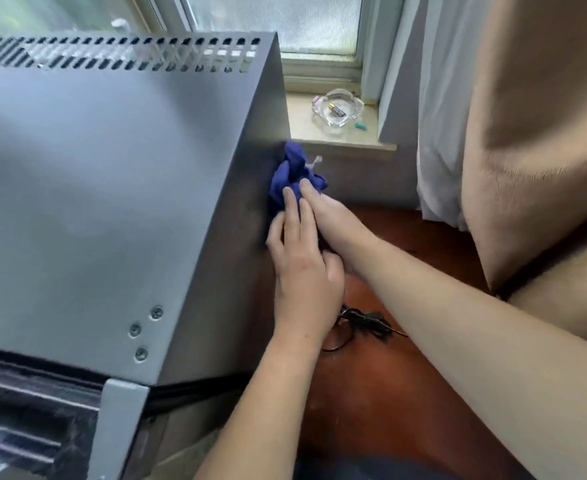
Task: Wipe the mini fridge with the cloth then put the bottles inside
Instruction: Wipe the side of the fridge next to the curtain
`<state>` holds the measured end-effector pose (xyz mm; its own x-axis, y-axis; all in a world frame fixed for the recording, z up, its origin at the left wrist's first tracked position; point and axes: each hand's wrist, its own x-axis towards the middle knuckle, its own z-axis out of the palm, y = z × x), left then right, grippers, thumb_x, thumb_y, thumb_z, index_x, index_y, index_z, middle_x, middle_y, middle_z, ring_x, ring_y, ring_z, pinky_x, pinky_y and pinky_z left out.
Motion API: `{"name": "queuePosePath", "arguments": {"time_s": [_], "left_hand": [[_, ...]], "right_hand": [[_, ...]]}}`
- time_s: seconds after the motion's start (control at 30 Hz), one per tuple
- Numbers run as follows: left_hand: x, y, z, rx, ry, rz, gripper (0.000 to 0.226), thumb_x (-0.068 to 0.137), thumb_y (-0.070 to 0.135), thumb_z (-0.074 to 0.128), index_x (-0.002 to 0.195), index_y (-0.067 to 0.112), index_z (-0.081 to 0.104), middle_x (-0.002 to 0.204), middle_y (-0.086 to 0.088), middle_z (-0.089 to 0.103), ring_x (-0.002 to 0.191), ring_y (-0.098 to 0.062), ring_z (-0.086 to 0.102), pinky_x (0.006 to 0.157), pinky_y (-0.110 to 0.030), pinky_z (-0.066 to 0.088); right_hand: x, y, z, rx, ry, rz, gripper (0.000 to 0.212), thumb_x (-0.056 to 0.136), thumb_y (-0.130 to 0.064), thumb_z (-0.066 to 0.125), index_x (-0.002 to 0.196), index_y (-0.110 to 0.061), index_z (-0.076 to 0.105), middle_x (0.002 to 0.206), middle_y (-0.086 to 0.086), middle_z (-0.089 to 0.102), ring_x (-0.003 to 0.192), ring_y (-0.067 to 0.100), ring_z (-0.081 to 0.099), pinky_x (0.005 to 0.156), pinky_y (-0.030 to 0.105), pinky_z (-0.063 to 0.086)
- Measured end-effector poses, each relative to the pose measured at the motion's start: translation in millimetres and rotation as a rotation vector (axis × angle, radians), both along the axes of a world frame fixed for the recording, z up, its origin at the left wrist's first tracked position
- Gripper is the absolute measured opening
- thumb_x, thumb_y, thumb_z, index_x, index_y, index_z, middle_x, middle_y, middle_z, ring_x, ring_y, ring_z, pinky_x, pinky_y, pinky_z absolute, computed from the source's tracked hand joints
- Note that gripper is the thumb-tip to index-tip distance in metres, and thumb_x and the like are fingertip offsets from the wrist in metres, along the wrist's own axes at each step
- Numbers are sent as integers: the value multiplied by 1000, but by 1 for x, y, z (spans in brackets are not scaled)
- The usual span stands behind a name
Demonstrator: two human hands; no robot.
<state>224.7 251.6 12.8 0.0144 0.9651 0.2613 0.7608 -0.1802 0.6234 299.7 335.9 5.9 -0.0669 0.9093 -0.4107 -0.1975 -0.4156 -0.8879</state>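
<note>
The grey metal mini fridge [105,188] fills the left of the view, seen from above, with a vent grille along its back edge. A crumpled dark blue cloth [290,171] is pressed against the fridge's right side wall, near the back corner. My left hand [302,268] lies with its fingers flat on the lower part of the cloth. My right hand [337,220] reaches in from the right, its fingers on the cloth just beside the left hand. No bottles are in view.
A glass ashtray [337,110] sits on the stone window sill [364,140] behind the fridge. A black cable [364,322] lies on the red-brown floor [389,393] under my arms. White curtain [437,133] and a beige armchair [544,133] close off the right.
</note>
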Motion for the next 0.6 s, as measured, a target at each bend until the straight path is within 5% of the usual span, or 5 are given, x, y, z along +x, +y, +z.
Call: {"name": "queuePosePath", "arguments": {"time_s": [0.13,0.23,0.37,0.47,0.6], "left_hand": [[-15,-33,-70,-234,90,-27,76,89,1,54,160,7,25,172,-1,9,149,-25,21,121,-42,31],[-19,-53,-91,-307,89,-10,75,92,1,52,161,9,23,172,5,4,151,-20,15,121,-39,32],[-2,-35,-72,-221,33,33,82,90,0,53,162,12,17,172,5,-1,153,-20,13,123,-38,29],[21,7,-39,-75,-37,87,82,87,-3,54,161,8,21,172,-3,7,151,-26,19,126,-34,20],[40,62,-7,81,-122,123,77,87,-5,52,159,2,26,171,-10,9,150,-29,22,124,-22,14]], "right_hand": [[-6,-41,-84,-330,12,78,51,91,-63,54,120,-24,70,121,1,76,117,18,69,113,42,47],[-6,-55,-95,-408,43,116,30,104,-44,52,107,-22,71,114,5,76,105,20,70,101,38,51],[6,-23,-66,-89,-106,66,17,100,-29,62,98,-14,71,98,14,77,86,21,70,84,41,57],[16,18,-25,221,-264,-4,16,99,-27,62,100,-13,72,90,5,78,80,7,68,81,31,56],[24,71,21,424,-344,-84,24,90,-47,63,99,-27,73,91,-3,80,93,16,75,93,44,57]]}}
